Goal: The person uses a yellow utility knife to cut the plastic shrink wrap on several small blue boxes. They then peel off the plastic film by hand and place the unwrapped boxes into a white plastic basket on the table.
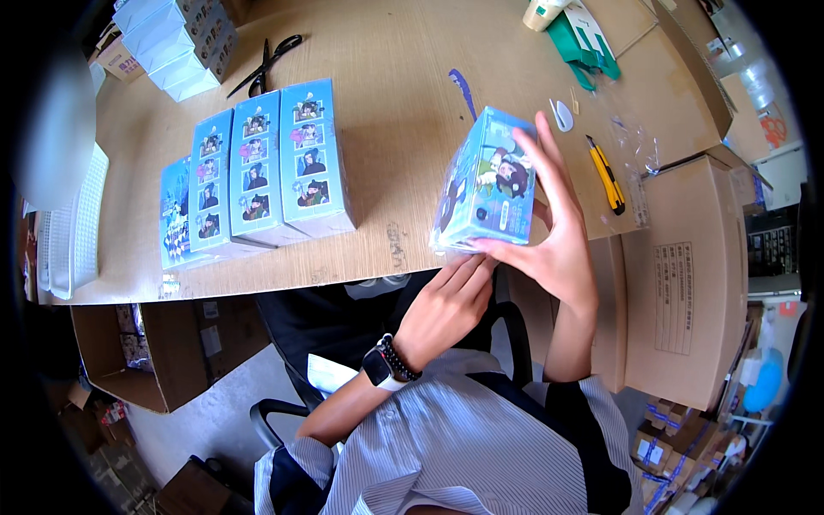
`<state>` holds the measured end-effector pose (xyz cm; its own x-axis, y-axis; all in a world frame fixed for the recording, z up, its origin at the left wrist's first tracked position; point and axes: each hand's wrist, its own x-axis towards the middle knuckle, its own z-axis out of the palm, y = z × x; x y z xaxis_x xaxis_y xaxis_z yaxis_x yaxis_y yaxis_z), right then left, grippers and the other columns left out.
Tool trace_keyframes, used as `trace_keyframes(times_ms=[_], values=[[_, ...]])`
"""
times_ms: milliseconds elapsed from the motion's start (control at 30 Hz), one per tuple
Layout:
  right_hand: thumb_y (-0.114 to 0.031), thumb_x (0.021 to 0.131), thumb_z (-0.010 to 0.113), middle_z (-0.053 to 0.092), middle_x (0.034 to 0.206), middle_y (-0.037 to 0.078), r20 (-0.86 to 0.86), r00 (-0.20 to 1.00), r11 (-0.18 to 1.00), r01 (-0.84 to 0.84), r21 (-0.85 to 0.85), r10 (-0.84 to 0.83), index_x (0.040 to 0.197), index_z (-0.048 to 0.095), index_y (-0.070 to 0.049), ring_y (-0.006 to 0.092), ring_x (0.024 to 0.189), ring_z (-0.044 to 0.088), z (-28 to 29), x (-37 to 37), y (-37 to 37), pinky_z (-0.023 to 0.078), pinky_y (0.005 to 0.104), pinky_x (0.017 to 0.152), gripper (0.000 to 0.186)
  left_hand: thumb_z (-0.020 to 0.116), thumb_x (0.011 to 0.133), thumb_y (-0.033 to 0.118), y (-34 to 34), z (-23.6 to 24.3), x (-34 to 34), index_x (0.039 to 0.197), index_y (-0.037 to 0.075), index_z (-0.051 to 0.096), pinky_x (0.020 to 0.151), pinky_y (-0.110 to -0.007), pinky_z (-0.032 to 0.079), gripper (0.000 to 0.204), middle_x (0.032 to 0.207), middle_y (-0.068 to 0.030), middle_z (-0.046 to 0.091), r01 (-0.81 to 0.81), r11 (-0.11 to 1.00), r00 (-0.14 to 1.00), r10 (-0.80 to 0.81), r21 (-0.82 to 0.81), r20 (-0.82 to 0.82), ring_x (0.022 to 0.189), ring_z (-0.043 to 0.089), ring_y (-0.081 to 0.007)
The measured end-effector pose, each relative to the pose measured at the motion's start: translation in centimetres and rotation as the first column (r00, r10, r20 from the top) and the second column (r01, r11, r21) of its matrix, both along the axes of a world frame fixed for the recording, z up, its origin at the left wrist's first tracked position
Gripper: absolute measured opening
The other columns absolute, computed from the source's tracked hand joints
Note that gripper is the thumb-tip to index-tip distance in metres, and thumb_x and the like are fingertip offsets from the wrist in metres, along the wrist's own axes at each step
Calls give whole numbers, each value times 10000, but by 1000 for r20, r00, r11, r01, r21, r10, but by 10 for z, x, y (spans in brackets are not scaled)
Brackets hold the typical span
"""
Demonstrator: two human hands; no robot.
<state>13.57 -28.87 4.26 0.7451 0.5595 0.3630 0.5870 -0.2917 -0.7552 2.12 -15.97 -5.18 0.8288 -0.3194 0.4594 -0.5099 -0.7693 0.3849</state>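
A blue printed box [489,184], glossy with what looks like clear film, is raised just above the table's front edge. My right hand [558,245] grips it from the right, its fingers along the far side and its thumb on the near lower edge. Below the box, my left hand [451,300] reaches up with fingers drawn together at that same edge; the box hides its fingertips. On the table to the left stand matching tall blue boxes [307,159] side by side, their sides showing small character pictures.
Black scissors [264,67] lie behind the boxes, near stacked light-blue boxes [176,43]. A yellow utility knife [606,176] and a purple strip [463,93] lie on the table [386,51]. At left is a white basket [77,232]; large cartons [687,283] stand at right.
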Motion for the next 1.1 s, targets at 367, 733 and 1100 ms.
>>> trace_keyframes(times_ms=[367, 733, 1100], values=[[-14, 866, 751, 614, 1056, 80, -428, 897, 958, 213, 191, -114, 1167, 518, 1, 119, 855, 621, -55, -29, 0, 529, 266, 711, 381, 906, 687, 192, 16, 63, 17, 1295, -15, 437, 995, -484, 459, 795, 1356, -252, 467, -273, 774, 926, 373, -571, 62, 1232, 515, -421], [17, 965, 621, 660, 925, 95, -544, 823, 906, 93, 412, 163, 925, 512, 0, 147, 851, 682, -58, -44, 11, 579, 297, 681, 117, 799, 840, 105, 57, 77, 45, 1377, 29, 423, 947, -338, 494, 660, 1222, -141, 552, -391, 444, 916, 277, -806, -291, 1103, 585, -217], [-87, 997, 594, 692, 881, 130, -648, 740, 710, 360, 605, 177, 948, 547, -28, 202, 814, 706, -46, -29, -42, 598, 340, 730, 90, 650, 981, 270, 73, 108, 26, 1315, 15, 474, 911, -304, 475, 456, 1141, -113, 607, -266, 297, 863, 497, -917, -90, 1060, 592, -159]])
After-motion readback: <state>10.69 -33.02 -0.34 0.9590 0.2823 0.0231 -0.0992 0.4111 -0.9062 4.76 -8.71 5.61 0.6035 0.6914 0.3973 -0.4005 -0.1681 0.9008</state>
